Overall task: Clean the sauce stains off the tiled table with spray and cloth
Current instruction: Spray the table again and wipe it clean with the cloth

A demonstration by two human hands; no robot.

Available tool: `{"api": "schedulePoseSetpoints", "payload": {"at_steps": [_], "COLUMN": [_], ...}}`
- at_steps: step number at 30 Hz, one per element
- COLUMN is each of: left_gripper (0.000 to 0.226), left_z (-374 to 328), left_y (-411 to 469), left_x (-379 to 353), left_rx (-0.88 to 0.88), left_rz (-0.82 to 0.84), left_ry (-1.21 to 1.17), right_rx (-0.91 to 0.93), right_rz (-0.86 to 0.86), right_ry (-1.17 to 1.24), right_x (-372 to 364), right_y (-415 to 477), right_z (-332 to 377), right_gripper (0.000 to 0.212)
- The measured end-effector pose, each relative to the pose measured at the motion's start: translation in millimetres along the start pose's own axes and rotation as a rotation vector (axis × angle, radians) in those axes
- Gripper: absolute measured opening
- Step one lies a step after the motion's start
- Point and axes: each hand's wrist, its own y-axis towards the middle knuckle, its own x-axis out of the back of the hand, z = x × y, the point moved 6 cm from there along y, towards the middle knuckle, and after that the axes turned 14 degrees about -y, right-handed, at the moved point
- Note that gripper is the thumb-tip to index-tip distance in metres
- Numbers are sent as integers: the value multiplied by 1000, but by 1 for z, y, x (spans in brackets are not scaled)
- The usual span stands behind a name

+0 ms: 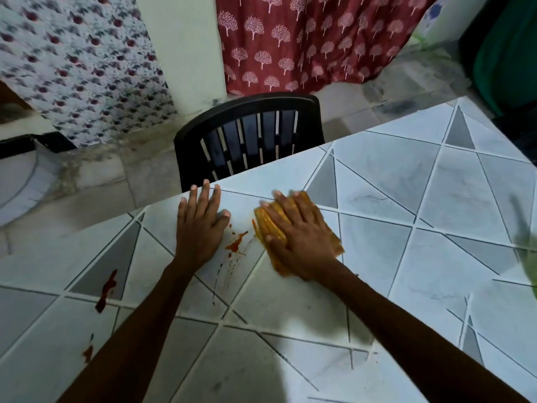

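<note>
My right hand [293, 237] presses flat on a folded yellow-orange cloth [331, 242] lying on the tiled table [406, 199], near its far edge. Just left of the cloth is a red sauce stain [236, 242] with thin smeared streaks running toward me. My left hand [200, 225] rests flat on the tiles beside that stain, fingers spread and reaching the table's far edge. A darker sauce stain [107, 289] lies further left, and a small one [88, 352] sits close to my left forearm. A blurred green shape [526, 248] at the right edge may be the spray bottle.
A black plastic chair [250, 138] stands pushed against the table's far edge. Behind it hang a red tree-print curtain [305, 39] and a white flowered cloth [72, 62]. A green and black object [505, 53] stands at the top right.
</note>
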Motion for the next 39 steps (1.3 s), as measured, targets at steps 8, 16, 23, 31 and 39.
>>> {"api": "schedulePoseSetpoints", "payload": {"at_steps": [8, 16, 23, 31, 39], "left_gripper": [83, 66, 63, 85, 79], "left_z": [10, 5, 4, 1, -22], "left_y": [1, 2, 0, -1, -34], "left_x": [-3, 0, -1, 4, 1], "left_rx": [-5, 61, 62, 87, 69], "left_rz": [39, 91, 104, 141, 72], "left_ry": [10, 19, 79, -50, -74], "right_rx": [-447, -7, -496, -11, -460], "right_rz": [29, 2, 38, 44, 41], "right_ry": [32, -19, 38, -73, -8], "right_x": [7, -3, 0, -8, -6], "right_y": [96, -66, 32, -153, -12], "right_z": [-70, 3, -57, 21, -59], "right_gripper": [76, 71, 73, 69, 74]}}
